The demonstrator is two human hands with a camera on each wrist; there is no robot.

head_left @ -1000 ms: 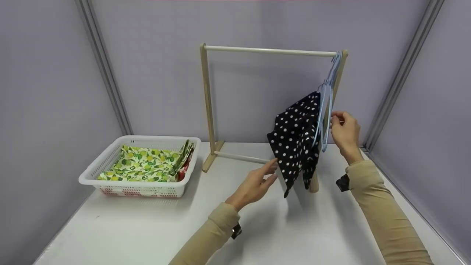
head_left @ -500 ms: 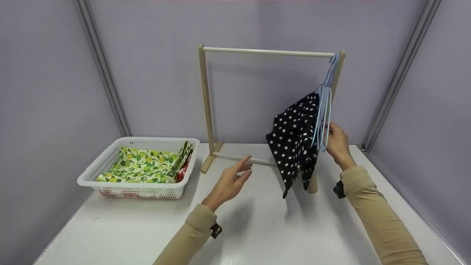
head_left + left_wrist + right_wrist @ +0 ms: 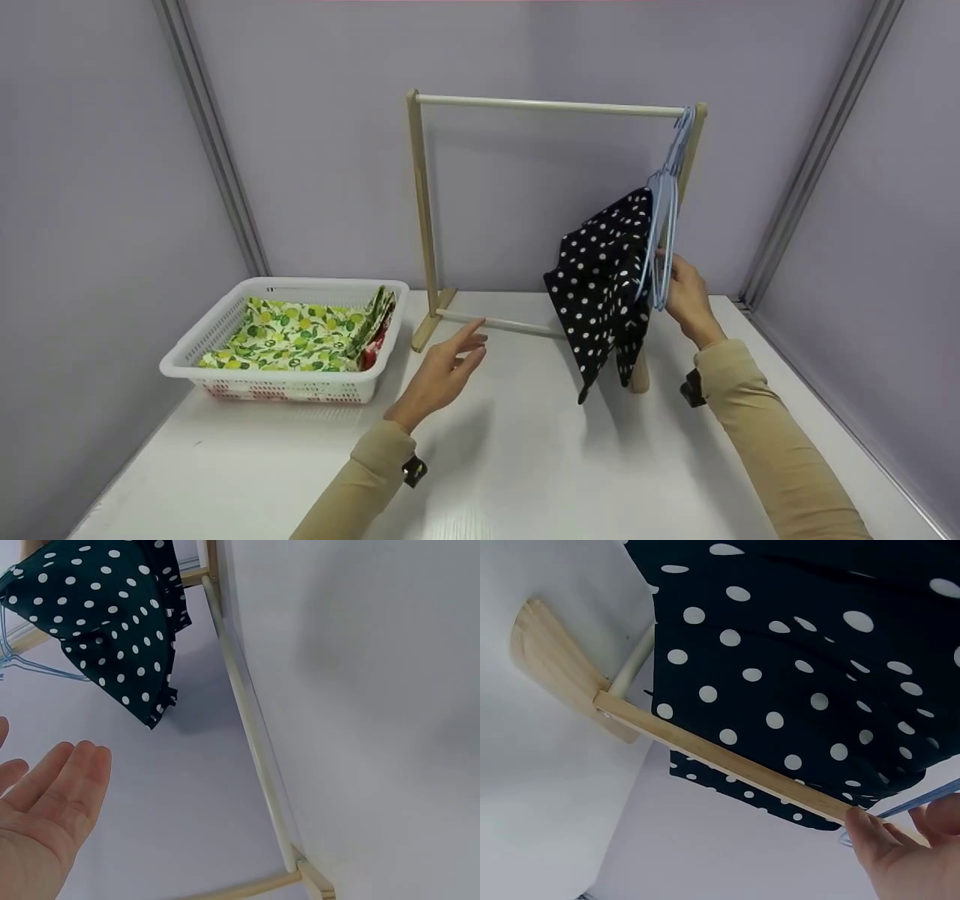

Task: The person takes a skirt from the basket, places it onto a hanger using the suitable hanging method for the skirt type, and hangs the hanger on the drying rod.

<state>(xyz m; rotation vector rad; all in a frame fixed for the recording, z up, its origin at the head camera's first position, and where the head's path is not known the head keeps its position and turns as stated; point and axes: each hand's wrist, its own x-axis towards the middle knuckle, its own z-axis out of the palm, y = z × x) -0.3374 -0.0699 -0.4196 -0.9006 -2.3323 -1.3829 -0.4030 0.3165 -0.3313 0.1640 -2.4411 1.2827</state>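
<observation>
A black cloth with white dots [image 3: 600,277] hangs on a blue hanger at the right end of a small rack [image 3: 551,105]. Several blue hangers [image 3: 661,240] are bunched beside it, against the right wooden post. My right hand [image 3: 688,300] is at these hangers, its fingertips partly behind them. In the right wrist view its thumb overlaps the post [image 3: 727,757], close to a blue hanger [image 3: 922,799]; I cannot tell what it holds. My left hand [image 3: 439,371] hovers over the table, left of the cloth, fingers extended, holding nothing. Its palm [image 3: 45,829] shows in the left wrist view.
On the left of the white table [image 3: 225,465] stands a white plastic basket [image 3: 171,366]. It contains a lemon-patterned cloth [image 3: 289,334] and darker green and red fabric [image 3: 375,330]. A low crossbar [image 3: 517,325] joins the rack's feet. Grey walls enclose the table.
My left hand has moved away from the dotted cloth, leftward and slightly down. My right hand has shifted down and in toward the post. The hangers are bunched closer together.
</observation>
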